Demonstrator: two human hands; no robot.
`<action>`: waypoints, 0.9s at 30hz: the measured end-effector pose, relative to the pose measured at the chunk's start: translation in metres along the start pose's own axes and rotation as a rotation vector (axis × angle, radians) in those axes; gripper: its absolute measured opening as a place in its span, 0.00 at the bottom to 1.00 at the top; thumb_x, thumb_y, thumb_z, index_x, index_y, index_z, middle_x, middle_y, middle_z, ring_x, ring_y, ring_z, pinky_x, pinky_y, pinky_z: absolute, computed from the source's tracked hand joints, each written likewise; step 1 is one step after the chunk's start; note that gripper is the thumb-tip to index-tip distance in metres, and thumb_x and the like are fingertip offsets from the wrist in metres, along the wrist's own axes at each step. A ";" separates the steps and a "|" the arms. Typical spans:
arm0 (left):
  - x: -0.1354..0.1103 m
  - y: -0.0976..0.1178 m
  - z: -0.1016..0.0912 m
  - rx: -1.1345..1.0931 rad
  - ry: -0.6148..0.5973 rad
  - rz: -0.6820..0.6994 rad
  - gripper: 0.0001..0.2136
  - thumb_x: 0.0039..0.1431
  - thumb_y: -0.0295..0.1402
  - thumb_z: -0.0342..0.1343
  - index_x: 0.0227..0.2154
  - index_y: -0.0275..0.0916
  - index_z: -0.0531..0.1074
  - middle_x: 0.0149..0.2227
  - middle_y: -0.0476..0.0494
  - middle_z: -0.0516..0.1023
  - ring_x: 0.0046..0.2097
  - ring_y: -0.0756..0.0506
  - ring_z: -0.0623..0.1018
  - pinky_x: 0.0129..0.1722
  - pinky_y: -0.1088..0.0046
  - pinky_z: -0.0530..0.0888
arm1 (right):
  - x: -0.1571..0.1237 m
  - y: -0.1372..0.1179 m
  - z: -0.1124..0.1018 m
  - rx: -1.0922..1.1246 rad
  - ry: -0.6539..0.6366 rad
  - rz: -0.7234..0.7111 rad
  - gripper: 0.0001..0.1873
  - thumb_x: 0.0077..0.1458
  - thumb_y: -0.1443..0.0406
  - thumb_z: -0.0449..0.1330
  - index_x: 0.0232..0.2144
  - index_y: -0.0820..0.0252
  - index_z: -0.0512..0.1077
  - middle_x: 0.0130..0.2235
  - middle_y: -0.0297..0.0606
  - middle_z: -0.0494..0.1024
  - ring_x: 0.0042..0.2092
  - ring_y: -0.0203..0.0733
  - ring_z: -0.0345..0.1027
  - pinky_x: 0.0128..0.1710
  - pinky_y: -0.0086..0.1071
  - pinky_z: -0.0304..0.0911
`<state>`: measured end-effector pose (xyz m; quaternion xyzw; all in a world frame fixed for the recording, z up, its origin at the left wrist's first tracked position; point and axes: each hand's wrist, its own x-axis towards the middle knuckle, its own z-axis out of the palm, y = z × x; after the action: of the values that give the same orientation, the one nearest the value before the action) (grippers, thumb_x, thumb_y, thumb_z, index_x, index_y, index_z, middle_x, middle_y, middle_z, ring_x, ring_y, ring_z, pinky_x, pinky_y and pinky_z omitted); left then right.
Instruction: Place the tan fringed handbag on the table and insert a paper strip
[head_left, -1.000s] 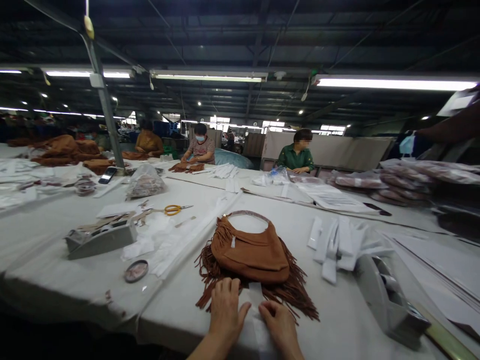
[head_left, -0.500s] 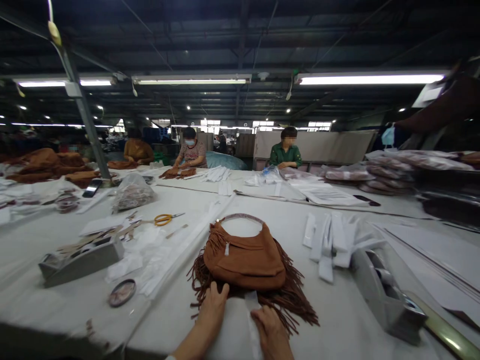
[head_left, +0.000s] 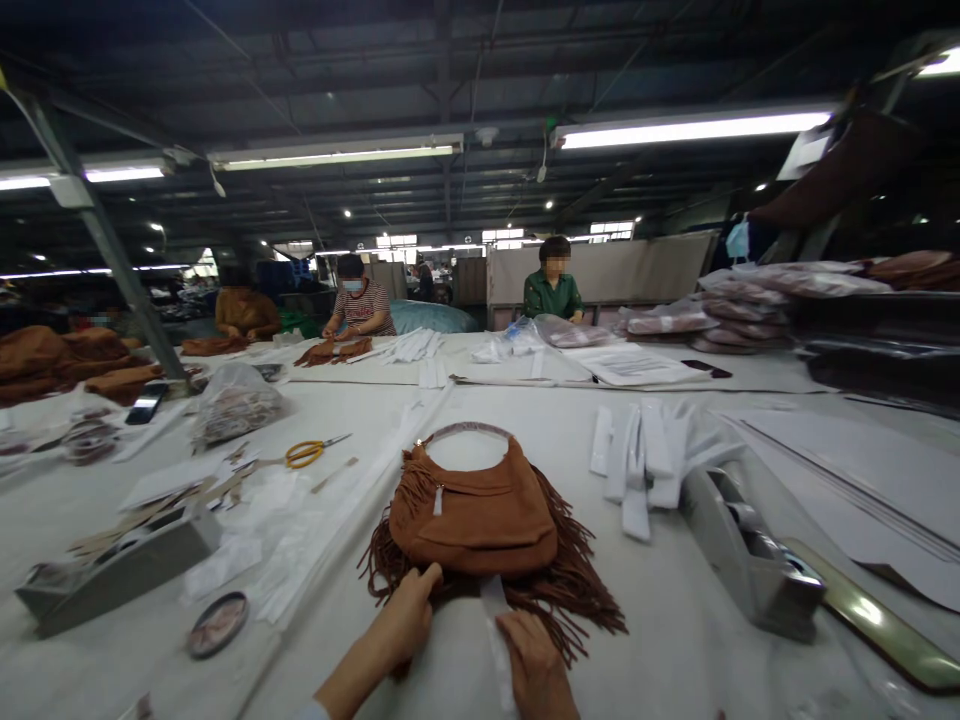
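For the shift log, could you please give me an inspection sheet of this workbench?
Surface: white-covered table, long and shared.
Job's things: brown fringed bag lies flat, handle on the far side; white strip lies over its near fringe.
Clutter: yellow-handled scissors, left tape dispenser, right tape dispenser, folded white strips, round tin, clear plastic bag, phone.
Grippers: left hand curled at the bag's lower edge, thumb touching it; right hand rests against the strip.
Cables: nothing seen on the table.
Surroundings: person in green and person in stripes seated at the far side; wrapped packs stacked at right; strip lights overhead.
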<state>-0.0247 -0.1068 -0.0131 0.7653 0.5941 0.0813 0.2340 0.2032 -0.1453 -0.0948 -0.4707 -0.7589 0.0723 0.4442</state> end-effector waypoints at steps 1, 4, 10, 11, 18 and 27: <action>0.001 -0.002 -0.001 -0.019 0.004 0.015 0.20 0.51 0.17 0.44 0.46 0.40 0.65 0.42 0.42 0.72 0.46 0.45 0.73 0.47 0.74 0.66 | 0.000 -0.001 -0.002 -0.006 -0.016 -0.002 0.16 0.58 0.74 0.45 0.41 0.55 0.69 0.38 0.38 0.75 0.41 0.44 0.68 0.40 0.36 0.66; 0.005 -0.008 -0.001 -0.070 0.015 0.049 0.14 0.55 0.20 0.44 0.42 0.40 0.64 0.39 0.44 0.73 0.44 0.47 0.74 0.45 0.74 0.67 | 0.002 -0.002 -0.005 -0.018 -0.032 -0.027 0.17 0.58 0.75 0.46 0.42 0.55 0.69 0.38 0.39 0.75 0.41 0.44 0.69 0.40 0.36 0.67; 0.009 -0.014 0.003 -0.127 0.034 0.059 0.07 0.65 0.32 0.39 0.35 0.41 0.62 0.34 0.45 0.73 0.38 0.47 0.73 0.41 0.73 0.67 | 0.004 -0.004 -0.005 -0.033 -0.037 -0.015 0.16 0.59 0.74 0.46 0.42 0.56 0.69 0.37 0.39 0.74 0.40 0.45 0.68 0.39 0.37 0.67; 0.007 -0.014 0.004 -0.133 0.036 0.049 0.07 0.64 0.36 0.42 0.35 0.41 0.62 0.35 0.45 0.73 0.39 0.46 0.73 0.41 0.73 0.67 | 0.005 -0.004 -0.005 -0.034 -0.037 -0.015 0.16 0.59 0.74 0.46 0.42 0.56 0.69 0.37 0.39 0.74 0.40 0.45 0.68 0.39 0.37 0.67; -0.001 -0.003 0.008 0.034 0.003 -0.098 0.26 0.54 0.30 0.54 0.55 0.33 0.54 0.49 0.33 0.68 0.52 0.41 0.71 0.51 0.71 0.66 | 0.006 -0.008 -0.005 -0.033 -0.010 -0.006 0.15 0.60 0.73 0.44 0.41 0.56 0.68 0.36 0.39 0.73 0.39 0.46 0.67 0.37 0.38 0.66; 0.007 0.017 0.012 0.244 -0.089 -0.202 0.21 0.55 0.15 0.41 0.52 0.32 0.59 0.46 0.30 0.70 0.45 0.39 0.77 0.45 0.64 0.71 | 0.011 -0.019 -0.013 0.004 -0.059 0.050 0.15 0.60 0.73 0.44 0.41 0.58 0.68 0.36 0.39 0.73 0.39 0.45 0.66 0.38 0.38 0.66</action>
<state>-0.0029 -0.1069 -0.0168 0.7274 0.6624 -0.0494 0.1723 0.1992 -0.1516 -0.0704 -0.4861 -0.7596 0.0990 0.4206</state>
